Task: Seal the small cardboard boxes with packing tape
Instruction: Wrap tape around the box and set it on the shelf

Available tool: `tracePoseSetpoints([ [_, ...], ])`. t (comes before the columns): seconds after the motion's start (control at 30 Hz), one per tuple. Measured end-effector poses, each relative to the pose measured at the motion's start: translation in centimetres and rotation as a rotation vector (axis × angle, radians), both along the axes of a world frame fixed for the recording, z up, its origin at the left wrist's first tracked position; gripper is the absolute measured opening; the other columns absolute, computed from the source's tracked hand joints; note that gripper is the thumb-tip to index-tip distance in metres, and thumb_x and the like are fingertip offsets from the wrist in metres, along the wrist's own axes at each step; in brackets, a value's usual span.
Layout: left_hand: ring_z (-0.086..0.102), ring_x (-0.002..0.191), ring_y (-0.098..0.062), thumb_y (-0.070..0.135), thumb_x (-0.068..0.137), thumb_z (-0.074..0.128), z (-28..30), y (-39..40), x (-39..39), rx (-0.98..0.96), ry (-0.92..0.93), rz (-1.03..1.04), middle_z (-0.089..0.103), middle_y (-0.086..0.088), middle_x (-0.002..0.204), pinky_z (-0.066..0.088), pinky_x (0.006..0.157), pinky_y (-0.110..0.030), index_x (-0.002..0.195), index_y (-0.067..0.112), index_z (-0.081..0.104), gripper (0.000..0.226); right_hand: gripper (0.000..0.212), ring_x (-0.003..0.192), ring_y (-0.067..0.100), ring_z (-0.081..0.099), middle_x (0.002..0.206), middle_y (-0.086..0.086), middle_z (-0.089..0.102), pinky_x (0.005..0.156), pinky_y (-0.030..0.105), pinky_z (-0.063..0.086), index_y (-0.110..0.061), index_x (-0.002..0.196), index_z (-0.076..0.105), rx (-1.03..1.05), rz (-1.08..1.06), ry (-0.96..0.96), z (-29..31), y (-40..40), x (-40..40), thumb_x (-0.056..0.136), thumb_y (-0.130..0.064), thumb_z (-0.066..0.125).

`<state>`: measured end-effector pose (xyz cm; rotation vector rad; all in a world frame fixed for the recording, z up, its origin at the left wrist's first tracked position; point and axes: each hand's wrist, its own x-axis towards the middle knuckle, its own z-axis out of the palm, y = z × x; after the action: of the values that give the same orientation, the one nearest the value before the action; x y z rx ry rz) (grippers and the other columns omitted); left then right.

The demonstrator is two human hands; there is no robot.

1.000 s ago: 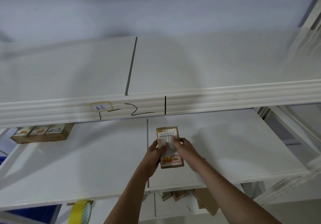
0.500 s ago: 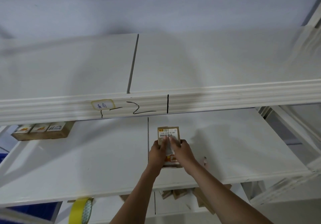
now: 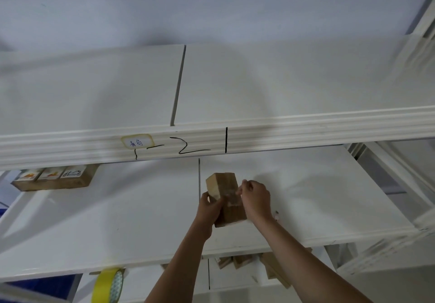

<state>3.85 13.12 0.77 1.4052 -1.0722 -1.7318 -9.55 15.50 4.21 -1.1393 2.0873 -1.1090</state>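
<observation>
A small brown cardboard box (image 3: 226,186) is tilted up off the middle white shelf (image 3: 117,220), showing plain cardboard faces with a glossy strip of clear tape across one of them. My left hand (image 3: 209,208) grips its lower left side from beneath. My right hand (image 3: 255,198) has its fingertips pinched at the box's right edge, on the tape. A roll of yellow tape (image 3: 110,285) stands on the lower shelf at the bottom left, away from both hands.
Three labelled small boxes (image 3: 53,178) sit in a row at the far left of the middle shelf. More cardboard boxes (image 3: 240,261) lie on the lower shelf under my arms. The upper shelf rail (image 3: 235,140) with black marks overhangs the work spot.
The box lay flat with its printed label up and both hands pressing on it. It has since been turned and lifted on edge, so plain faces show and the label is hidden.
</observation>
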Motion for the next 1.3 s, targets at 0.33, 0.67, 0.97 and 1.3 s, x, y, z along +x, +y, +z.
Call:
tracePoseSetpoints([
  [0.33,0.071,0.104,-0.029,0.054,0.104,0.038,-0.5,0.7,-0.2,0.086,0.105,-0.121,0.073,-0.011,0.115,0.058,0.092,-0.046,0.126,0.019,0.062,0.048,0.060,0.111,0.023,0.060,0.128,0.002,0.060,0.094,0.043,0.053,-0.024,0.138,0.046,0.286,0.263,-0.320,-2.8,0.2,0.1,0.099,-0.067,0.031],
  [0.67,0.071,0.094,-0.024,0.066,0.093,0.048,-2.2,0.6,-1.2,-0.084,-0.202,0.028,0.072,-0.005,0.104,0.059,0.088,-0.049,0.120,0.015,0.061,0.060,0.043,0.105,0.016,0.054,0.125,0.000,0.057,0.088,0.032,0.044,-0.021,0.138,0.043,0.191,0.227,-0.254,-3.4,1.1,1.6,0.106,-0.048,0.038],
  [0.97,0.070,0.100,-0.021,0.053,0.102,0.043,-1.1,0.8,-0.9,-0.047,-0.122,-0.083,0.068,-0.003,0.116,0.062,0.077,-0.034,0.133,0.019,0.052,0.047,0.045,0.102,0.020,0.064,0.119,-0.002,0.065,0.080,0.037,0.058,-0.031,0.129,0.056,0.235,0.147,-0.573,-3.5,1.4,0.0,0.098,-0.063,0.045],
  [1.3,0.070,0.099,-0.019,0.051,0.100,0.050,-2.5,1.6,-0.9,-0.077,-0.242,-0.061,0.070,-0.002,0.117,0.062,0.080,-0.037,0.140,0.025,0.051,0.048,0.038,0.106,0.017,0.060,0.132,0.002,0.060,0.084,0.032,0.053,-0.025,0.132,0.049,0.236,0.177,-0.402,-3.9,2.4,0.5,0.100,-0.046,0.054],
])
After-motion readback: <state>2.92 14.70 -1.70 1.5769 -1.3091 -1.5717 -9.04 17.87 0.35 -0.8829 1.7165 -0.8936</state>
